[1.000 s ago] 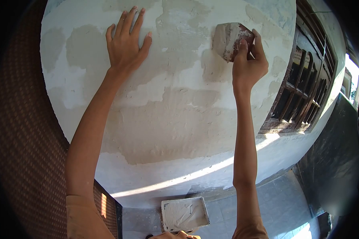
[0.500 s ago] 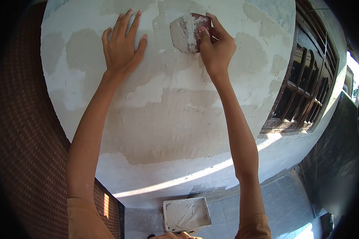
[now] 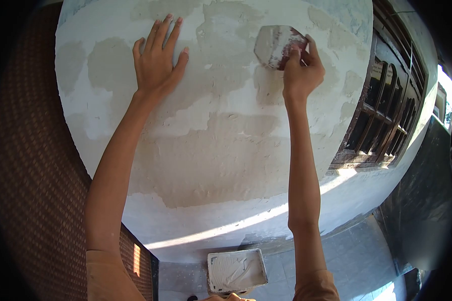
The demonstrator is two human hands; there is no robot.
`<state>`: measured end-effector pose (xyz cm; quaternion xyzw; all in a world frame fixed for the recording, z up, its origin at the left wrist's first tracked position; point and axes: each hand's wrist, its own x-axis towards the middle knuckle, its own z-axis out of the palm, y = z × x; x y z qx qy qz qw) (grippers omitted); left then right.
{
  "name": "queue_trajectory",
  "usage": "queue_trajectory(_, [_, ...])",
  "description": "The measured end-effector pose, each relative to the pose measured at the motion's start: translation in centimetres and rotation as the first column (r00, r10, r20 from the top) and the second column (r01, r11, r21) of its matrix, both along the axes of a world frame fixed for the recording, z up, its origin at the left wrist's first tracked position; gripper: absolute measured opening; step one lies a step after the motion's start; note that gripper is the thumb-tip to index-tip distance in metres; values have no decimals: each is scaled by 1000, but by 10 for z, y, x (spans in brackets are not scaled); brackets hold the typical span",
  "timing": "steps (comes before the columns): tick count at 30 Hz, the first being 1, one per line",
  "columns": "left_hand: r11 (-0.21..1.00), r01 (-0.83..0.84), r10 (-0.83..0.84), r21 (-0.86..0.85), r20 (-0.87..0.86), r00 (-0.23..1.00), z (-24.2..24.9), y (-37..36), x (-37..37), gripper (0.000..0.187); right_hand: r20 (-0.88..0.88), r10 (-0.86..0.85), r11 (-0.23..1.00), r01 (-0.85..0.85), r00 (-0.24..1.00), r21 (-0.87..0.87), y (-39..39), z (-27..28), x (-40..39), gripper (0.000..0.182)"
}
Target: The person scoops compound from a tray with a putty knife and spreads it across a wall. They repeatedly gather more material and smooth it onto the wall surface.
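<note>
My right hand (image 3: 305,70) grips a putty scraper (image 3: 276,47) by its dark red end, thumb on the near face. Pale putty coats the blade, which lies close against the wall (image 3: 186,175). On the left, my left hand (image 3: 159,57) rests flat on the same wall with its fingers spread. Beige putty patches cover much of the white surface around both hands, with small ridges and crumbs in the broad patch below them.
A tray of wet putty (image 3: 237,271) stands low at the wall's foot, above the grey tiled floor (image 3: 336,256). To the right is a dark wooden window (image 3: 379,110). A woven brown panel (image 3: 30,165) borders the left side.
My right hand has carried the scraper to the right and slightly down across the wall. My left hand keeps its place on the wall; the view has shifted a little.
</note>
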<state>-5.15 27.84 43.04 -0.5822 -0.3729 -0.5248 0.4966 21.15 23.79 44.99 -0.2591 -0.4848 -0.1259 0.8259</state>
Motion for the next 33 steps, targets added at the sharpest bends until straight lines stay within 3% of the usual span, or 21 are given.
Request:
queue_trajectory(1, [1000,13,-13,2,0,1000,0,0,2,62,-112,-32,998,38,993,57,-8,0,13,36])
queue_trajectory(3, [1000,23,-23,3,1,1000,-1,0,2,62,-226,167,971,-119,960,209,-17,-3,15,37])
queue_trajectory(5, [1000,15,-15,-12,7,1000,0,0,4,62,0,226,961,-223,974,162,-8,-7,-13,37])
queue_trajectory(6, [1000,21,-21,-16,11,1000,-1,0,4,62,118,316,946,-322,941,29,-11,-11,-37,38])
queue_trajectory(7, [1000,13,-13,-16,3,1000,-2,-2,1,61,237,258,965,-263,937,-12,6,-15,-51,38])
queue_trajectory(9, [1000,9,-9,-5,-10,1000,1,-2,2,61,264,227,974,-212,937,-85,10,-15,-51,36])
queue_trajectory(11, [1000,25,-25,-12,1,1000,0,-2,1,61,121,59,997,-51,991,-64,1,-13,-16,34])
queue_trajectory(13, [1000,29,-29,-6,9,1000,0,0,4,61,-125,108,988,-93,986,119,-9,-13,11,37])
queue_trajectory(15, [999,36,-36,-1,11,999,-1,0,3,60,-204,190,973,-156,960,170,-18,-16,9,39])
queue_trajectory(17, [1000,24,-24,-7,7,1000,-1,0,3,60,13,334,939,-334,942,86,-6,-20,-20,38])
queue_trajectory(19, [1000,24,-24,-5,2,1000,0,-3,1,60,224,326,945,-307,918,-116,3,-25,-53,37])
queue_trajectory(21, [1000,23,-23,-7,-15,1000,1,-2,-1,60,229,139,986,-113,963,-124,15,-24,-38,36])
queue_trajectory(25, [1000,0,-1,-4,-20,1000,0,1,-2,60,-280,105,993,-86,954,78,-8,-25,29,37])
queue_trajectory(26, [1000,7,-7,-2,-11,1000,0,2,-1,60,-281,108,993,-89,954,77,-7,-25,26,37])
queue_trajectory(28, [1000,-10,10,-9,-9,1000,1,-1,-2,60,-203,264,955,-227,943,189,-13,-20,1,38])
queue_trajectory(30, [1000,-12,12,-22,-11,1000,0,-3,-1,60,48,300,952,-303,953,47,1,-18,-46,38])
queue_trajectory(31, [1000,-13,12,-15,-24,1000,1,-3,-5,60,149,319,948,-316,936,-44,5,-18,-65,36])
queue_trajectory(33, [1000,-15,15,-5,-44,999,2,-4,-5,60,177,196,981,-189,965,-52,19,-14,-63,33])
